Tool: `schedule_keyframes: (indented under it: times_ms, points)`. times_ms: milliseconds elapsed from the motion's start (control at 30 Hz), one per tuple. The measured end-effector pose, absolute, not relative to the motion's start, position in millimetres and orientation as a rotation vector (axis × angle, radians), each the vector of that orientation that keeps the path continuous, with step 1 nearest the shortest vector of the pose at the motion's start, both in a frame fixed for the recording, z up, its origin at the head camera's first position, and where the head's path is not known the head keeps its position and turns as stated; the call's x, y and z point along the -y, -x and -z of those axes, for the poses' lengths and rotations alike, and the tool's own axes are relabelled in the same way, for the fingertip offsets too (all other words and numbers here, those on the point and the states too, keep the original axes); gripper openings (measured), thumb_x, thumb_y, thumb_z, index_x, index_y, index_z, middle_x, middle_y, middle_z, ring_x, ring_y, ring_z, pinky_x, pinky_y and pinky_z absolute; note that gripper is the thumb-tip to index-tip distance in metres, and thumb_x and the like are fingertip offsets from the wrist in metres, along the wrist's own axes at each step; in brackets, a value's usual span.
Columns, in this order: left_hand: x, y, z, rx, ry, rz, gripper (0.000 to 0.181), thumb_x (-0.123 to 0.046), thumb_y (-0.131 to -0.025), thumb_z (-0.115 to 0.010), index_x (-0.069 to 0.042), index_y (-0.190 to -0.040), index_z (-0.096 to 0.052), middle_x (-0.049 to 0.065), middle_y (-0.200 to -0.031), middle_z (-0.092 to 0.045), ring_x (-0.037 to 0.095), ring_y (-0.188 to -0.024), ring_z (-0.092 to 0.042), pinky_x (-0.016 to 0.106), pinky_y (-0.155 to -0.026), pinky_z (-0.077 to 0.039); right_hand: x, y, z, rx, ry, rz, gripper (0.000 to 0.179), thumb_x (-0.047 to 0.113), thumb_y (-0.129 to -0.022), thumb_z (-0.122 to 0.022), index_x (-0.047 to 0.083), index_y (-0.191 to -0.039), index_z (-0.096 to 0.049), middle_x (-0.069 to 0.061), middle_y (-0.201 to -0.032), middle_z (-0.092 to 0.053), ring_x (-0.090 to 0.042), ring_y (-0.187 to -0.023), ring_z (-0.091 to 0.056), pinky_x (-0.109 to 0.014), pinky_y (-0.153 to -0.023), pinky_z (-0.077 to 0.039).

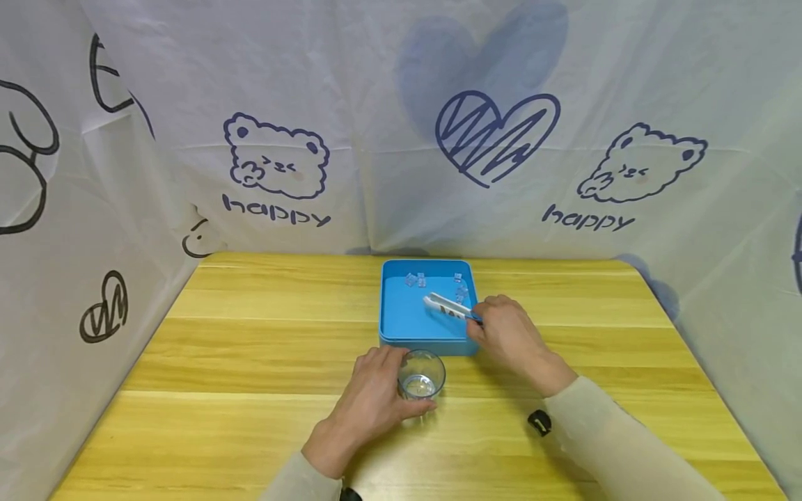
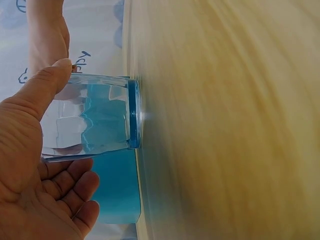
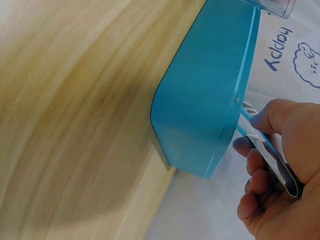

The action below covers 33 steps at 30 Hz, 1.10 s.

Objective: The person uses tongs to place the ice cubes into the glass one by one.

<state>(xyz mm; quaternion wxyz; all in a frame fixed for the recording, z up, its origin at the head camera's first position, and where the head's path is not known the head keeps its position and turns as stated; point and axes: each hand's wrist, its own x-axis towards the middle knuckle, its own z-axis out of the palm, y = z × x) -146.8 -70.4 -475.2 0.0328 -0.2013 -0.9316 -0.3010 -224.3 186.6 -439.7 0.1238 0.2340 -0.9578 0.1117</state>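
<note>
Tongs [image 1: 450, 309] are what matters from the head view: their tips lie over the floor of the blue box [image 1: 432, 346], about at its clock centre. Clear cubes sit near eleven o'clock [image 1: 421, 280] and two o'clock [image 1: 460, 292] in that box, and whether the tips have hold of one is too small to tell. At four o'clock of the box, the right hand [image 1: 506, 332] pinches the handle. A drinking glass [image 1: 421, 376] stands upright at six o'clock, just outside the near wall; the left hand [image 1: 374, 388] curls about it from nine o'clock. Coming at each cube flat-sided and squeezing lightly should serve best, since such small, hard pieces would probably skid out of a hard pinch.

From the left wrist, where the picture lies sideways, the glass mouth points to nine o'clock and its base meets the table [image 2: 225, 125] at three. Thumb and bent fingers take it from opposite sides, loosely; that seems enough to steady it, if the fingertips stay off the mouth.

From the right wrist, thumb above and fingers below hold the tongs part-closed, at four o'clock of the picture. The box wall hides the tips, so keeping the wrist high enough to clear the rim looks wise.
</note>
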Motion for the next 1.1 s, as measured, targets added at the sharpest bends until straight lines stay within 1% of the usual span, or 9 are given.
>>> schedule_keyframes:
  times_ms: [167, 367, 567, 733, 967, 1100]
  points:
    - [70.4, 146.5, 474.7, 2.88, 0.613, 0.918, 0.085, -0.053, -0.075, -0.094, -0.006, -0.137, -0.061, 0.008, -0.13, -0.067, 0.026, -0.116, -0.061, 0.051, -0.107, -0.045, -188.2, 221.6, 438.4, 2.789, -0.684, -0.342, 0.035, 0.013, -0.096, -0.07, 0.013, -0.067, -0.052, 0.001, -0.063, -0.041, -0.017, -0.064, -0.04, -0.03, -0.062, -0.037]
    - [70.1, 146.9, 474.7, 2.883, 0.619, 0.928, 0.089, -0.054, -0.074, -0.093, -0.007, -0.142, -0.058, 0.008, -0.134, -0.066, 0.026, -0.118, -0.06, 0.052, -0.107, -0.045, -190.4, 218.3, 437.2, 2.775, -0.679, -0.39, 0.031, 0.011, -0.095, -0.069, 0.012, -0.068, -0.055, 0.001, -0.063, -0.043, -0.016, -0.065, -0.041, -0.03, -0.062, -0.038]
    - [70.5, 148.3, 475.5, 2.876, 0.625, 0.939, 0.09, -0.053, -0.075, -0.093, -0.007, -0.143, -0.058, 0.008, -0.135, -0.066, 0.026, -0.118, -0.06, 0.052, -0.108, -0.044, -192.6, 215.1, 434.8, 2.723, -0.698, -0.388, 0.023, 0.011, -0.095, -0.069, 0.009, -0.073, -0.062, 0.001, -0.065, -0.049, -0.016, -0.065, -0.044, -0.03, -0.063, -0.042]
    - [70.6, 148.5, 475.7, 2.861, 0.634, 0.937, 0.091, -0.052, -0.074, -0.094, -0.007, -0.144, -0.058, 0.008, -0.135, -0.066, 0.025, -0.117, -0.06, 0.052, -0.107, -0.045, -196.5, 209.3, 432.6, 2.668, -0.731, -0.374, 0.021, 0.012, -0.094, -0.072, 0.006, -0.075, -0.065, 0.001, -0.066, -0.053, -0.017, -0.066, -0.046, -0.032, -0.063, -0.045]
    - [70.7, 147.5, 475.9, 2.866, 0.625, 0.909, 0.087, -0.053, -0.074, -0.094, -0.006, -0.139, -0.06, 0.007, -0.131, -0.067, 0.024, -0.115, -0.06, 0.05, -0.106, -0.045, -201.1, 200.2, 428.8, 2.623, -0.75, -0.375, 0.013, 0.012, -0.094, -0.074, 0.001, -0.088, -0.075, -0.005, -0.076, -0.067, -0.019, -0.07, -0.054, -0.034, -0.066, -0.051]
    - [70.5, 147.0, 475.2, 2.868, 0.623, 0.91, 0.087, -0.053, -0.074, -0.094, -0.006, -0.139, -0.06, 0.007, -0.131, -0.067, 0.025, -0.115, -0.061, 0.05, -0.105, -0.045, -202.7, 193.0, 424.2, 2.606, -0.753, -0.363, 0.012, 0.012, -0.093, -0.076, 0.0, -0.093, -0.077, -0.007, -0.079, -0.069, -0.019, -0.071, -0.056, -0.035, -0.067, -0.052]
